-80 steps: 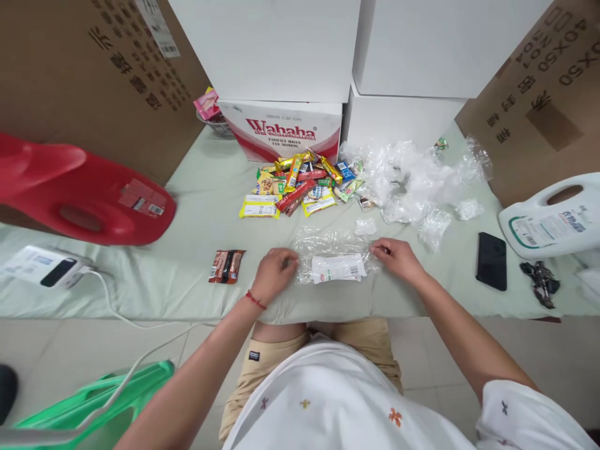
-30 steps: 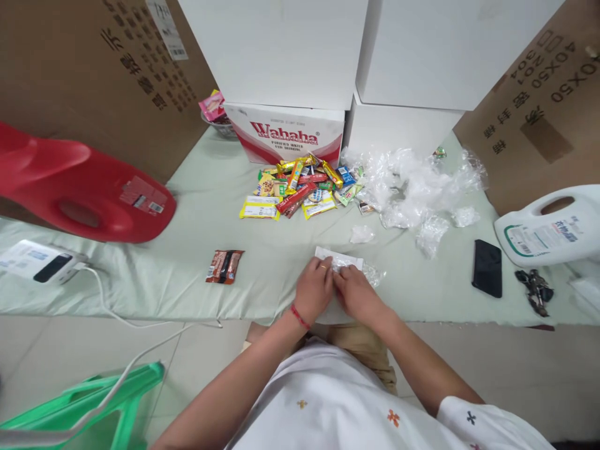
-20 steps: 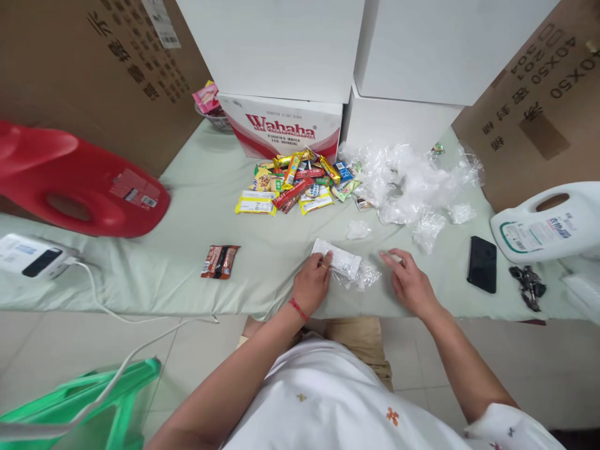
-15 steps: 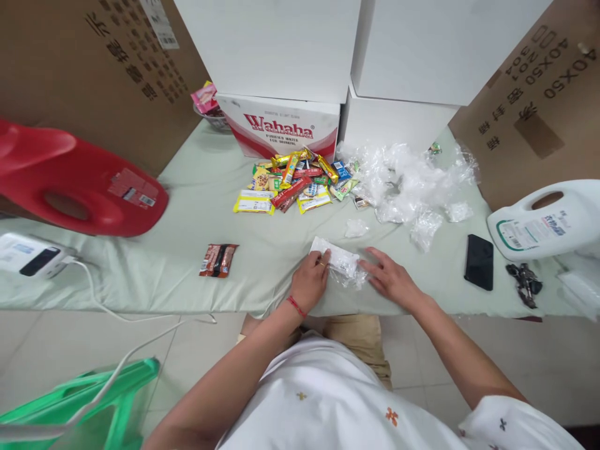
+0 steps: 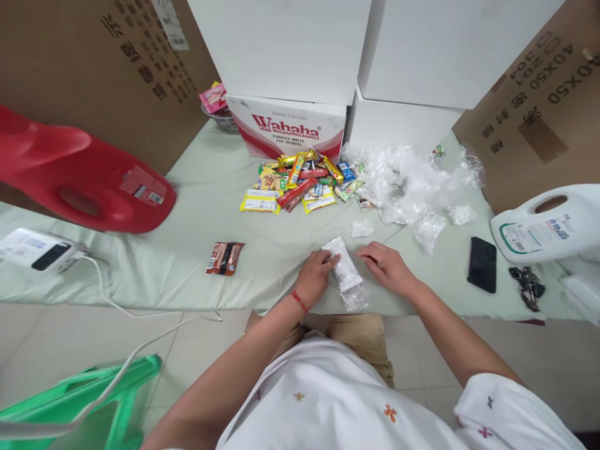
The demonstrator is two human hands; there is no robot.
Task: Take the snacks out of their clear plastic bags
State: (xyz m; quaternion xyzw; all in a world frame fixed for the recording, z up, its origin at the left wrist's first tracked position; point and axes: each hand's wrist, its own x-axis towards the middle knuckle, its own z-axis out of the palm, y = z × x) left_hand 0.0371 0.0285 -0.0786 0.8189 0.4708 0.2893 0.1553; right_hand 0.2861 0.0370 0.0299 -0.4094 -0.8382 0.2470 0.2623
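Note:
My left hand (image 5: 316, 275) grips the upper left side of a small white box (image 5: 344, 265), thumb on top. Crinkled clear plastic wrap (image 5: 356, 297) covers the box's near end and sticks out past it toward me. The box lies tilted on the green cloth. Just right of it, apart from it, is my right hand (image 5: 387, 267), its fingers curled together; whatever they may pinch is hidden. A small crumpled piece of clear plastic (image 5: 362, 228) rests beyond the box. To the left lies a brown snack packet (image 5: 225, 258) with a dark band.
Wrapped snacks (image 5: 304, 178) and a heap of clear plastic (image 5: 412, 181) lie before a Wahaha carton (image 5: 290, 128). On the right are a phone (image 5: 482, 265), dark crumpled wrappers (image 5: 527, 287) and a white jug (image 5: 548, 228). A red jug (image 5: 107, 187) and white device (image 5: 40, 250) stand left.
The white box has turned, its wrapped end now pointing more toward me. My right hand has left the wrap, and its spread fingers have curled together. The view has shifted slightly.

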